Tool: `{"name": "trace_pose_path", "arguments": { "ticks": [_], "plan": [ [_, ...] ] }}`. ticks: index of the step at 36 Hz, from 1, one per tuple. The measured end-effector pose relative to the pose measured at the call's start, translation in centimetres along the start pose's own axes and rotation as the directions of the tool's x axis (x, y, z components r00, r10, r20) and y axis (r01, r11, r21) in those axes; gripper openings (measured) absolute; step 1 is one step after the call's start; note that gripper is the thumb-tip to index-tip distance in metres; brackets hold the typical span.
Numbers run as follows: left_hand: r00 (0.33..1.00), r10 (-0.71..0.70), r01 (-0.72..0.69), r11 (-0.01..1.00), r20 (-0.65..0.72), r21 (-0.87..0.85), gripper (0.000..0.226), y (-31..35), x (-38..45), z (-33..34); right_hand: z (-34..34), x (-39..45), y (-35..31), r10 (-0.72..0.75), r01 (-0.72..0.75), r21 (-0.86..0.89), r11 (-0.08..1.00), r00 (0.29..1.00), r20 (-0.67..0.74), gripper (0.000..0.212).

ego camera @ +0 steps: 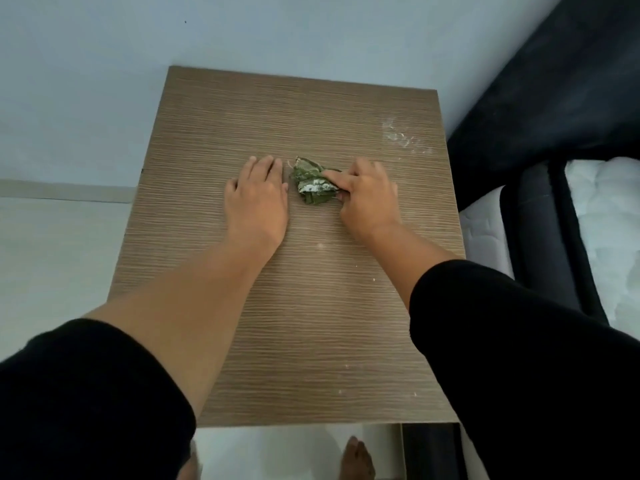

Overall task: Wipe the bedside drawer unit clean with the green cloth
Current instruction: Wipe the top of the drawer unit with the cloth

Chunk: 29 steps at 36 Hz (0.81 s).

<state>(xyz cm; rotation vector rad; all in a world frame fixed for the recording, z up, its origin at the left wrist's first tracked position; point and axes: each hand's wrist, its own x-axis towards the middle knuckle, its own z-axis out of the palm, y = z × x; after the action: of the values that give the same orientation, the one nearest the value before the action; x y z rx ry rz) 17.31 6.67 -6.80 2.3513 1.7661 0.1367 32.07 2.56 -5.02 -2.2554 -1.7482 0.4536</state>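
You looked straight down on the wood-grain top of the bedside drawer unit (287, 306), which stood against a pale blue wall (104, 81). The green cloth (313, 183) lay bunched near the middle of that top, toward 12 o'clock from centre, with a streak of white powder caught in its folds.

Your right hand (367, 199) came in from 5 o'clock and had the cloth pinched: its fingers (332, 174) pressed onto the cloth's right side and curled around its edge, holding it down against the wood. Your left hand (258, 199) lay palm-down on the top just beside the cloth at its 9 o'clock, fingers stretched out flat and together, gripping nothing; whether it touched the cloth could not be told.

A smear of white powder (407, 138) sat toward the top's 1 o'clock corner, well apart from the cloth, and small white specks (320, 245) dotted the nearer half. Both black sleeves (502, 341) were pushed up the forearms. At 3 o'clock a dark bed frame (540, 237) and a white mattress (609, 220) stood just beside the unit. At 6 o'clock, a bare foot (358, 460) showed below the front edge.
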Motion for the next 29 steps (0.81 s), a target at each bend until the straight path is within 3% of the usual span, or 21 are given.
{"name": "trace_pose_path", "arguments": {
  "ticks": [19,29],
  "plan": [
    [0.989,0.011,-0.001,0.998,0.149,-0.066,0.050,-0.4,-6.9,-1.0,0.7,-11.7,-1.0,-0.003,0.000,0.039,0.999,0.998,0.064,0.052],
    [0.968,0.006,0.019,0.995,0.251,-0.099,0.058,-0.4,-9.9,-1.9,1.8,-18.5,-0.8,-0.073,0.074,0.047,0.996,0.997,-0.031,0.043]
  ]
}}
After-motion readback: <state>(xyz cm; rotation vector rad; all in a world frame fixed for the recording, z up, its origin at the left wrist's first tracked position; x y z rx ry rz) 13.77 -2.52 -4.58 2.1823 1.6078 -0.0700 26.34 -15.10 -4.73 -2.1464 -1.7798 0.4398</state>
